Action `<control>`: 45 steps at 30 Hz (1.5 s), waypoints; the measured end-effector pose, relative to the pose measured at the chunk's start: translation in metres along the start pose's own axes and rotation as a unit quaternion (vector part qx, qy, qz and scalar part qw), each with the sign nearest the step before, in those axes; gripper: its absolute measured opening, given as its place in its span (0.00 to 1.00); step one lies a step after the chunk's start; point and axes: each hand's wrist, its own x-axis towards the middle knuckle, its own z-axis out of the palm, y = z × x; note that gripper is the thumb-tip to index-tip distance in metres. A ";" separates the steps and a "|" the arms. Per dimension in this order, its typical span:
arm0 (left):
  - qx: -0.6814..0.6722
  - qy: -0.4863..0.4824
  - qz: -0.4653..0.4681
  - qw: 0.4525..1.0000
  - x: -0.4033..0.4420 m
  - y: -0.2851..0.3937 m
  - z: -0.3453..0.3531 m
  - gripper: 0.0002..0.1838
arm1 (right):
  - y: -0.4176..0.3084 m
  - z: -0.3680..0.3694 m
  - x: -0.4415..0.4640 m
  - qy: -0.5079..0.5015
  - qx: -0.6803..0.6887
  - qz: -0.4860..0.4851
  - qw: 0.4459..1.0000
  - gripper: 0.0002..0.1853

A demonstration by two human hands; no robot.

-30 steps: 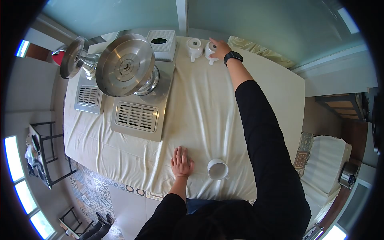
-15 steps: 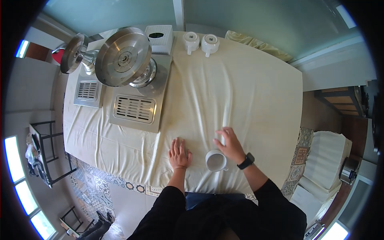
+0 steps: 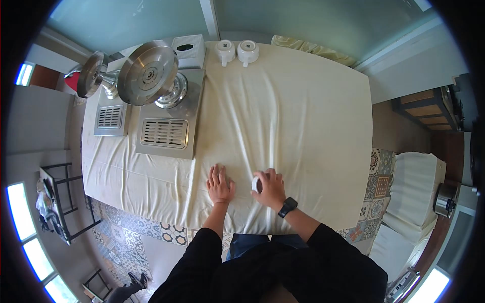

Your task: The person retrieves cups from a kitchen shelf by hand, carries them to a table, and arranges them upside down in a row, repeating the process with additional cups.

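A white cup (image 3: 255, 185) is tipped on its side over the cloth near the table's front edge, its rim turned to the left. My right hand (image 3: 272, 192), with a dark watch on the wrist, wraps round it from the right and hides its handle and most of its body. To the left, my left hand (image 3: 220, 188) lies flat on the cream tablecloth (image 3: 323, 151) with its fingers stretched out, holding nothing. I cannot tell whether the cup touches the cloth.
Two white cups, one at the left (image 3: 225, 50) and one at the right (image 3: 247, 51), stand upside down at the back edge. A steel dispenser with a wide round dish (image 3: 147, 73) and slotted drip tray (image 3: 164, 133) stands left. Behind it sits a white tissue box (image 3: 189, 50).
My right hand has taken hold of the cup, which stood upright before and is now tilted on its side. My left hand stays flat on the cloth. The whole view has shifted slightly.
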 end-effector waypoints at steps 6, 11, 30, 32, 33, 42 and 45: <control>-0.212 -0.062 0.090 0.971 0.011 0.033 -0.029 0.43 | 0.027 -0.034 0.048 -0.157 0.716 0.093 0.674 0.24; -0.502 -0.063 0.037 0.862 0.034 0.101 -0.071 0.54 | 0.000 -0.053 0.061 -0.229 0.826 -0.010 0.515 0.29; -0.352 -0.174 0.213 0.895 0.105 0.078 -0.070 0.42 | 0.044 -0.046 0.079 -0.028 0.432 -0.081 0.898 0.45; -0.215 -0.072 0.157 0.961 0.101 0.055 -0.055 0.38 | 0.050 -0.051 0.097 0.030 0.376 -0.072 0.923 0.45; -0.143 -0.019 0.127 0.981 0.097 0.041 -0.047 0.36 | 0.051 -0.062 0.111 0.060 0.332 -0.066 0.939 0.45; -0.004 0.024 0.089 0.996 0.081 -0.010 -0.014 0.29 | 0.042 -0.180 0.312 0.182 0.068 -0.076 0.978 0.42; -0.020 0.023 0.079 0.996 0.082 -0.010 -0.013 0.30 | 0.032 -0.201 0.361 0.184 -0.013 -0.058 0.981 0.42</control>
